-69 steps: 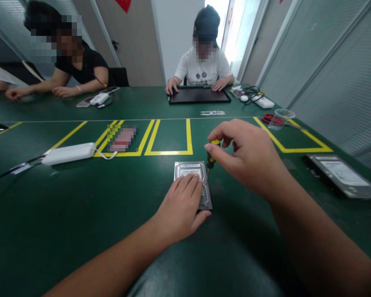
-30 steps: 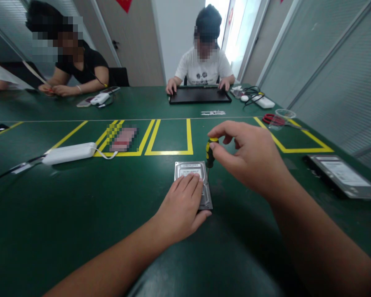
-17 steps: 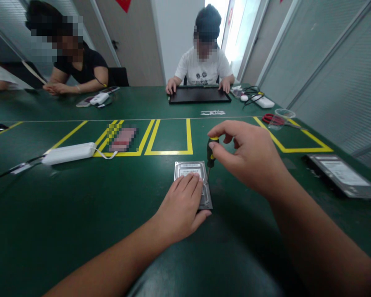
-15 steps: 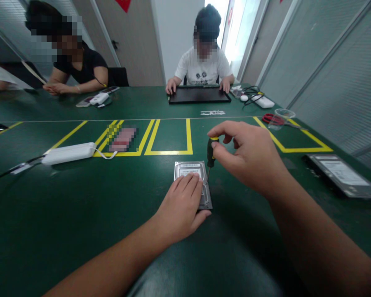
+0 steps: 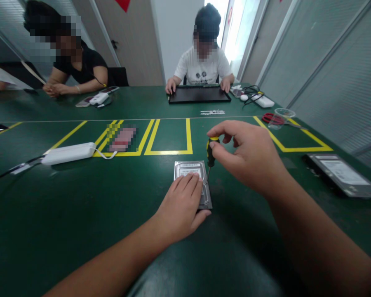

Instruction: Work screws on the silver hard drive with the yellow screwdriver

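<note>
A silver hard drive (image 5: 190, 166) with a white label lies on the green table in front of me. My left hand (image 5: 183, 201) holds it, fingers flat across its top and thumb by its near right corner, so much of the label is hidden. A small screwdriver (image 5: 210, 154) with a black and yellow handle stands nearly upright at the drive's right edge. Thumb and fingers of my right hand (image 5: 245, 150) grip its handle, with the index fingertip at the top. The shaft's tip meets the drive's right side; the screw there is too small to make out.
Another hard drive (image 5: 346, 175) lies at the right. Behind it are red-handled scissors (image 5: 273, 119) and a clear plastic cup (image 5: 284, 114). A white power bank (image 5: 69, 153) with cables lies left. Across the table, a person holds a black panel (image 5: 199, 95); another person sits at far left.
The screwdriver handle has turned slightly between the fingers of my right hand. My left hand and the hard drive stay in place.
</note>
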Tool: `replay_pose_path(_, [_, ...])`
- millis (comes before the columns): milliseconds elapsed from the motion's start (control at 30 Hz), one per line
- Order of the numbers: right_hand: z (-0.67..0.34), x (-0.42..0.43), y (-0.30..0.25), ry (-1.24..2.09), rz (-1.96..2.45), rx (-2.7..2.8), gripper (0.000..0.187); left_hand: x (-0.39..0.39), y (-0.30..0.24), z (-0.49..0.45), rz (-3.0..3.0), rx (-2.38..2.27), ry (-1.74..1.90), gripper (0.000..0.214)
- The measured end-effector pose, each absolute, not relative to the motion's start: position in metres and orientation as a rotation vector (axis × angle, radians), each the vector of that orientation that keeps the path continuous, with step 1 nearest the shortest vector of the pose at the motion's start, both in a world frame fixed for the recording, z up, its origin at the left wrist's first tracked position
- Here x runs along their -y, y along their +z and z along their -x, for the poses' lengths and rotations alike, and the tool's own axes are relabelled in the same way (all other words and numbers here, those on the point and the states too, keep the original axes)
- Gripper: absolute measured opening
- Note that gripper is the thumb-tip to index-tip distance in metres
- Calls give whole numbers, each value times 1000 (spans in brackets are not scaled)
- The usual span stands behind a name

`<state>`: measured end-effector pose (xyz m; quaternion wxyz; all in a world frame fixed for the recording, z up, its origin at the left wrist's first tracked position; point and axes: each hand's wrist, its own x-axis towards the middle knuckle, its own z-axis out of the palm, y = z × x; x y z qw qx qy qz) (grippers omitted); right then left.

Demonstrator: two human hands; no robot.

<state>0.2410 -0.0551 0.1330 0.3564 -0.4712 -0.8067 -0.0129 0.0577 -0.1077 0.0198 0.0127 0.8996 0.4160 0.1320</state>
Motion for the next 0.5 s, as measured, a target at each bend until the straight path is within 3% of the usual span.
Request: replay_pose_path(500, [-240, 53, 132, -36, 1181, 2085, 17, 108, 20, -59, -2801, -1306, 381, 74])
